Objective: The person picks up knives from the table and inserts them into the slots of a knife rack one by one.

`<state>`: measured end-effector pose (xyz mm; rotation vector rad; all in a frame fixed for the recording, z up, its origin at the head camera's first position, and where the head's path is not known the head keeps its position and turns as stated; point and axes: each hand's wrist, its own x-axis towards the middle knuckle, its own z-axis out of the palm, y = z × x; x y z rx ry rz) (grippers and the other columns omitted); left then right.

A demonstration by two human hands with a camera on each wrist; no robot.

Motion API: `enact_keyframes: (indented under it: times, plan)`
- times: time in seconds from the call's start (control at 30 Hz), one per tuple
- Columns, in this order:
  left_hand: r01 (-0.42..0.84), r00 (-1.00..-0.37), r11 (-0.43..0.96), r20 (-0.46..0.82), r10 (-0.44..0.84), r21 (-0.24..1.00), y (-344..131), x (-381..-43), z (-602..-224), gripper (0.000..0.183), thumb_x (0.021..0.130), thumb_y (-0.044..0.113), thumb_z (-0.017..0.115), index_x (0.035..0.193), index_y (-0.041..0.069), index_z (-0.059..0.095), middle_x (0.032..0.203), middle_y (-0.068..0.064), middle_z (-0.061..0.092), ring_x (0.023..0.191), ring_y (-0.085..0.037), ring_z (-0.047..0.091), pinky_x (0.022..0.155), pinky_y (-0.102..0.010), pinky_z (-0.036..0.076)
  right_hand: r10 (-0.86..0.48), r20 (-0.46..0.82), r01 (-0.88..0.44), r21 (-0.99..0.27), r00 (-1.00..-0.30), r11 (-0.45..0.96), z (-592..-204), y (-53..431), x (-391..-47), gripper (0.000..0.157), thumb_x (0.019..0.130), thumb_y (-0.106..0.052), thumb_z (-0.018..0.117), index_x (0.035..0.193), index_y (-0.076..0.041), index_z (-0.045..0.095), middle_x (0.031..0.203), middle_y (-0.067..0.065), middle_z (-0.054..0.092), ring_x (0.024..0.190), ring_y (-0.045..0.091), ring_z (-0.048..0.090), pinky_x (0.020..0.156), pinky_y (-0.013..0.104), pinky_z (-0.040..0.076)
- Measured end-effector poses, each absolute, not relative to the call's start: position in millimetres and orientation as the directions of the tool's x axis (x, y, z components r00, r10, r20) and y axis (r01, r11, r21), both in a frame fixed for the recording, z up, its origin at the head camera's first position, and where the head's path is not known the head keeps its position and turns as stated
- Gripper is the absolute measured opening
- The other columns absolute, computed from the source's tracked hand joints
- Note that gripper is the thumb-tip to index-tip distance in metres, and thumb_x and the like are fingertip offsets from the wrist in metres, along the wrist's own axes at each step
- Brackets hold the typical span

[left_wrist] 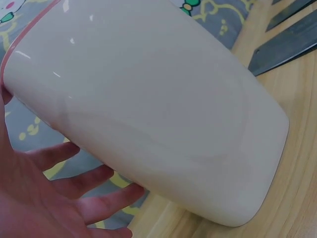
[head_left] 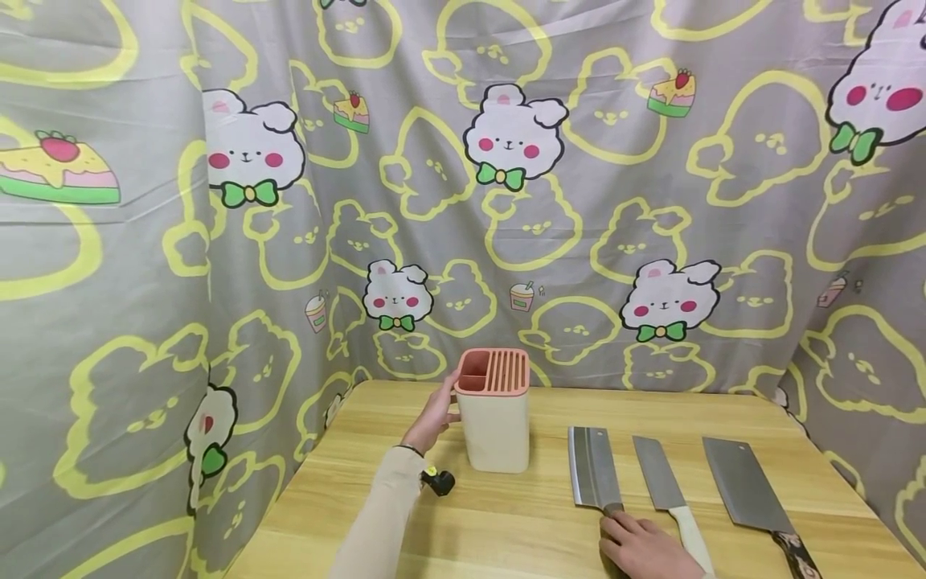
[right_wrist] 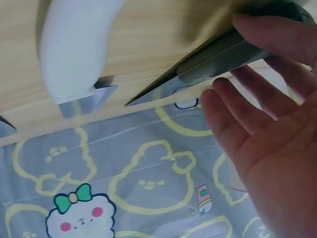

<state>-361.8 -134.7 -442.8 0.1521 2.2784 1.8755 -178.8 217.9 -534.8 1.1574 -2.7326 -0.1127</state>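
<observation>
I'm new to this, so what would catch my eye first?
Likely the cartoon-covered curtain behind the table. Then three knives lie side by side at right, the right hand on the leftmost knife. Left of them, the left hand touches a pink-topped cream holder.

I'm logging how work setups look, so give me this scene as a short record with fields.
surface: wooden table
backdrop: patterned fabric
container: cream holder, upright, with pink slotted top
left hand: touching the holder's side
left knife: nearest the holder, dark handle
middle knife: narrower, white handle
right knife: farthest from the holder, dark patterned handle
right hand: at the left knife's handle, thumb and fingers on either side; firmness of grip unclear
</observation>
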Motion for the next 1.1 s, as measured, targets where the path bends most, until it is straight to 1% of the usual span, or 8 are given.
enact_keyframes:
  times: [0.07,0.17,0.27,0.33,0.43,0.57,0.83,1.1]
  plan:
    - [-0.044,-0.977,0.198,-0.083,0.194,0.979,-134.1,-362.5,-442.7,0.089,0.100,0.076,0.031,0.161,0.011,0.036,0.161,-0.029,0.038,0.133,-0.056,0.054,0.118,-0.080,0.022,-0.767,0.210,-0.732,0.229,-0.607,0.642,-536.7,216.3,-179.7,0.055,0.096,-0.072,0.048,0.094,-0.022,0.071,0.107,0.001,0.064,0.094,0.016,0.056,0.064,0.027,0.045]
    - [-0.046,-0.978,0.203,-0.085,0.189,0.978,-132.6,-363.5,-442.5,0.090,0.100,0.077,0.030,0.161,0.010,0.035,0.161,-0.029,0.038,0.134,-0.057,0.053,0.117,-0.083,0.018,-0.814,0.316,-0.732,0.361,-0.487,0.578,-537.9,213.8,-181.0,0.039,0.095,-0.063,0.059,0.083,-0.027,0.068,0.092,-0.007,0.058,0.083,0.010,0.047,0.063,0.021,0.037]
    - [-0.052,-0.979,0.200,-0.090,0.185,0.978,-130.4,-363.8,-442.1,0.089,0.099,0.077,0.032,0.162,0.013,0.034,0.162,-0.028,0.037,0.137,-0.056,0.051,0.118,-0.082,0.017,-0.833,0.343,-0.720,0.424,-0.433,0.549,-536.5,211.6,-181.7,0.032,0.092,-0.057,0.065,0.079,-0.028,0.066,0.086,-0.010,0.053,0.081,0.008,0.042,0.063,0.019,0.032]
    - [-0.052,-0.978,0.201,-0.091,0.186,0.978,-129.3,-363.9,-442.1,0.089,0.099,0.078,0.032,0.163,0.016,0.033,0.163,-0.026,0.036,0.140,-0.054,0.049,0.117,-0.083,0.017,-0.839,0.322,-0.721,0.431,-0.439,0.543,-535.0,210.5,-181.6,0.031,0.091,-0.056,0.066,0.079,-0.028,0.066,0.084,-0.011,0.053,0.081,0.008,0.042,0.064,0.020,0.033]
    - [-0.052,-0.978,0.203,-0.090,0.186,0.978,-128.4,-364.7,-442.9,0.089,0.098,0.079,0.032,0.163,0.019,0.032,0.164,-0.024,0.036,0.141,-0.051,0.048,0.117,-0.083,0.016,-0.837,0.265,-0.734,0.402,-0.479,0.548,-532.2,208.9,-181.6,0.033,0.093,-0.056,0.064,0.080,-0.026,0.067,0.084,-0.010,0.053,0.080,0.009,0.043,0.065,0.023,0.038]
    - [-0.053,-0.980,0.211,-0.092,0.179,0.976,-129.1,-366.5,-445.5,0.089,0.098,0.079,0.032,0.162,0.018,0.035,0.164,-0.024,0.038,0.139,-0.051,0.051,0.116,-0.084,0.017,-0.834,0.209,-0.743,0.382,-0.511,0.550,-529.7,205.7,-181.3,0.033,0.094,-0.056,0.063,0.082,-0.026,0.068,0.083,-0.011,0.055,0.080,0.008,0.046,0.068,0.027,0.043]
    - [-0.048,-0.979,0.212,-0.088,0.183,0.976,-131.1,-365.3,-444.8,0.086,0.098,0.078,0.033,0.163,0.022,0.034,0.166,-0.020,0.035,0.145,-0.049,0.045,0.116,-0.085,0.014,-0.860,0.265,-0.717,0.474,-0.437,0.511,-530.3,199.6,-182.7,0.029,0.091,-0.053,0.065,0.077,-0.028,0.067,0.079,-0.013,0.055,0.076,0.007,0.044,0.068,0.025,0.040]
    - [-0.051,-0.983,0.208,-0.086,0.163,0.977,-130.3,-365.5,-443.2,0.083,0.101,0.075,0.031,0.161,0.018,0.036,0.164,-0.023,0.037,0.144,-0.048,0.048,0.117,-0.084,0.017,-0.866,0.267,-0.703,0.506,-0.423,0.500,-528.8,192.9,-183.5,0.032,0.089,-0.059,0.064,0.077,-0.029,0.067,0.076,-0.013,0.055,0.074,0.006,0.047,0.068,0.025,0.039]
